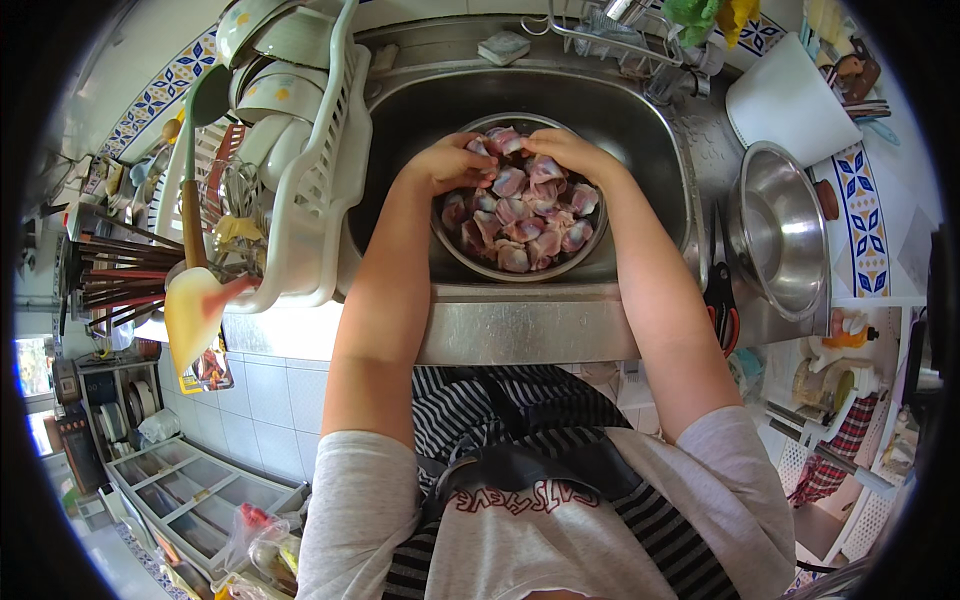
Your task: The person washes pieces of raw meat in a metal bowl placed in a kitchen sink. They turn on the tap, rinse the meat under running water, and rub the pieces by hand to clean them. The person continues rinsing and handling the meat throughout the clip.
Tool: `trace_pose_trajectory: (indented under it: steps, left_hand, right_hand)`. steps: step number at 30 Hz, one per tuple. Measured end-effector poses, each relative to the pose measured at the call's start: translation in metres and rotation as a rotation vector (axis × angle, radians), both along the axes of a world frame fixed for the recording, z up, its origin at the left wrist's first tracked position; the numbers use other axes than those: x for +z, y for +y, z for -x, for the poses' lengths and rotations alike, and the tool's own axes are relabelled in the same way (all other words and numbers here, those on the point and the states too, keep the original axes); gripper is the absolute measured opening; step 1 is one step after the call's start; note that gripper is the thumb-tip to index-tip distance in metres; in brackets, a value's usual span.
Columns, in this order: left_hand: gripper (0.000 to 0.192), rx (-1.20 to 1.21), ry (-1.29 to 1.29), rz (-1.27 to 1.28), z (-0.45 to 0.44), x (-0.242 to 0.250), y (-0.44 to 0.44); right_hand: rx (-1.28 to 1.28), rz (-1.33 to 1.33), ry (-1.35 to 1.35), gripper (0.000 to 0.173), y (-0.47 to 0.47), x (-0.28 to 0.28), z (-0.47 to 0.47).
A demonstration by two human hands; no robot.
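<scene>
A round stainless steel bowl (517,276) sits inside the sink basin (637,120), filled with raw pieces of meat that look like poultry gizzards (525,210). At the bowl's far left, my left hand (452,163) is curled around a gizzard (480,146), with thumb and fingers on it. My right hand (568,152) reaches over the far right of the bowl. Its fingertips touch the edge of another gizzard (505,139), but its thumb is mostly hidden, so a grip there is unclear. Other pieces lie heaped just below both hands.
Left of the sink stands a white dish rack (319,180) with bowls, a ladle (193,150) and a whisk. On the right ledge are scissors (721,292), an upright-tilted steel bowl (780,229) and a white container (787,101). A sponge (503,48) lies behind the basin.
</scene>
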State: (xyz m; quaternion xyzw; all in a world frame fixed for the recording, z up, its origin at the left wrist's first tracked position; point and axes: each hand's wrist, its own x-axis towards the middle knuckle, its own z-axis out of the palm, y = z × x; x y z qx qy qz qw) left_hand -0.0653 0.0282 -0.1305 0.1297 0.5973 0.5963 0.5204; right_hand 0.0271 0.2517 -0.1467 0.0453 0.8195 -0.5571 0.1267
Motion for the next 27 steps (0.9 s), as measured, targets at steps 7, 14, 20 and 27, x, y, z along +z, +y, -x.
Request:
trace_pose_trajectory:
  steps: [7,14,20,27]
  left_hand:
    - [0.022,0.074,-0.086,0.007,0.006,-0.002,0.002]
    - [0.041,0.059,0.033,0.091,0.003,0.001,0.006]
    - [0.071,0.041,0.231,0.41,-0.008,0.018,0.011]
    - [0.044,-0.054,0.039,-0.031,-0.011,0.023,0.003]
  right_hand:
    - [-0.107,-0.259,-0.214,0.037,-0.004,-0.025,0.004]
    - [0.132,-0.124,-0.268,0.047,-0.016,-0.007,0.0]
    - [0.148,-0.177,0.24,0.039,-0.038,0.018,-0.006]
    - [-0.037,-0.148,0.592,0.025,-0.051,0.025,-0.006]
